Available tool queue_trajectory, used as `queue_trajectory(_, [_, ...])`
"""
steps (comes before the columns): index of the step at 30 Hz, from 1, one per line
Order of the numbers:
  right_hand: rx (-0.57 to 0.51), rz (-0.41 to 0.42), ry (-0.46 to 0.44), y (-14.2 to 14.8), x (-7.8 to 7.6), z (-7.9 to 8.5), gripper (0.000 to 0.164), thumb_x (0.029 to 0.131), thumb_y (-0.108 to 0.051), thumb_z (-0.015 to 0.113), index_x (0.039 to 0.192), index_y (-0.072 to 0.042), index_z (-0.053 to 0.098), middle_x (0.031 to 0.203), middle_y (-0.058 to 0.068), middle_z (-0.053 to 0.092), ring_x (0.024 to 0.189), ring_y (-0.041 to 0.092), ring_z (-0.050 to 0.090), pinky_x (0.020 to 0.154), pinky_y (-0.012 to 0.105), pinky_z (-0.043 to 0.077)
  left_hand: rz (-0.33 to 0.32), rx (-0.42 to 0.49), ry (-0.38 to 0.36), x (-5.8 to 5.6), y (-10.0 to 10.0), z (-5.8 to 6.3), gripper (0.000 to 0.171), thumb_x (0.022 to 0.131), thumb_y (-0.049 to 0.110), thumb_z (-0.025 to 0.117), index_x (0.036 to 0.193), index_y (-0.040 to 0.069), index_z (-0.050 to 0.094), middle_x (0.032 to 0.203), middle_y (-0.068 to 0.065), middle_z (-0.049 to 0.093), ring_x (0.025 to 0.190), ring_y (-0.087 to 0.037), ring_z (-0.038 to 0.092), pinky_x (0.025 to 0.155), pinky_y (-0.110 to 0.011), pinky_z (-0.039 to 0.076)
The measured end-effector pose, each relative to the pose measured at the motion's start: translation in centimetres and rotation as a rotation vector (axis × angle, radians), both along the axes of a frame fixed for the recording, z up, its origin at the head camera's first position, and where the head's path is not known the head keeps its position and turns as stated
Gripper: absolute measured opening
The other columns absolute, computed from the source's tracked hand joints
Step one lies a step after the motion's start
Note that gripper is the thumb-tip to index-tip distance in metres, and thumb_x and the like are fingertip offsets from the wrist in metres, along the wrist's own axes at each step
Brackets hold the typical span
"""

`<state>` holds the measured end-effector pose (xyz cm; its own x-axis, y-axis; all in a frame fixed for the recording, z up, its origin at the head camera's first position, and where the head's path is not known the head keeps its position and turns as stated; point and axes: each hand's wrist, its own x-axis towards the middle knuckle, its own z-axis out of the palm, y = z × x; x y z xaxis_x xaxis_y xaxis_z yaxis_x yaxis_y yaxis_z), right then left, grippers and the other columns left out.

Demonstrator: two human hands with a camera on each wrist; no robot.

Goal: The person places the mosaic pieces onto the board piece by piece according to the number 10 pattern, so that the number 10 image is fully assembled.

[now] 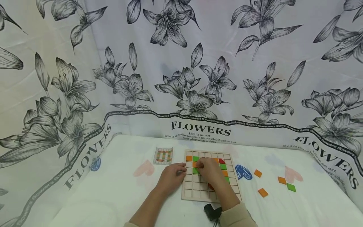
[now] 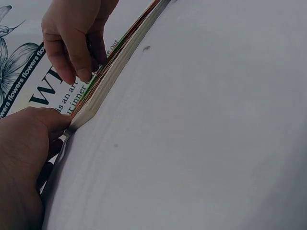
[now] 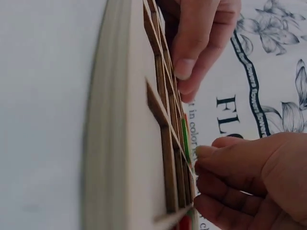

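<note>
A pale wooden grid board [image 1: 190, 193] lies on the table, with orange, green and red square tiles in several of its cells. My left hand [image 1: 172, 176] is at its left edge, and in the left wrist view the thumb [image 2: 56, 120] rests on the edge with the fingers curled below. Over the upper left cells is my right hand [image 1: 211, 170], thumb and fingers bent together by an orange tile [image 1: 194, 164] and a green tile [image 1: 195, 171]. In the right wrist view its fingertips [image 3: 206, 151] are close to the board's face. I cannot tell whether they pinch a tile.
A small pattern card [image 1: 163, 155] with a coloured grid lies left of the board. Right of it are loose orange tiles [image 1: 262, 192] and one green tile [image 1: 291, 187]. A black device [image 1: 212, 212] is by the right sleeve. A flower-printed curtain [image 1: 195, 78] stands behind.
</note>
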<state>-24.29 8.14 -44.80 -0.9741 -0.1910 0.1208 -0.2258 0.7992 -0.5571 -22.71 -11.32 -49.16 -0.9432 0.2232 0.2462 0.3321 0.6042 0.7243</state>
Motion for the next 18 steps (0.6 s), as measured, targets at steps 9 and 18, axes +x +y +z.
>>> queue_trajectory(9, [-0.109, -0.125, -0.022, 4.9, -0.4, 2.9, 0.020, 0.091, -0.009, 0.067, 0.110, -0.009, 0.073, 0.098, 0.003, 0.072, 0.085, 0.017, 0.063, 0.075, 0.036, 0.057, 0.022, 0.006, -0.022, -0.1, 0.1, 0.2, 0.014, 0.090, 0.019, 0.070, 0.103, 0.018, 0.076, 0.128, 0.009, 0.066, 0.127, -0.020, 0.057, 0.109, -0.043, 0.045])
queue_trajectory(18, [-0.036, -0.470, -0.212, 15.4, 0.4, 2.1, 0.045, 0.092, -0.023, 0.066, 0.130, 0.000, 0.059, 0.123, 0.028, 0.059, 0.106, 0.042, 0.058, 0.085, 0.054, 0.052, 0.018, 0.007, -0.036, -0.1, 0.2, 0.1, 0.014, 0.089, 0.017, 0.070, 0.102, 0.017, 0.076, 0.128, 0.007, 0.067, 0.127, -0.022, 0.057, 0.109, -0.044, 0.044])
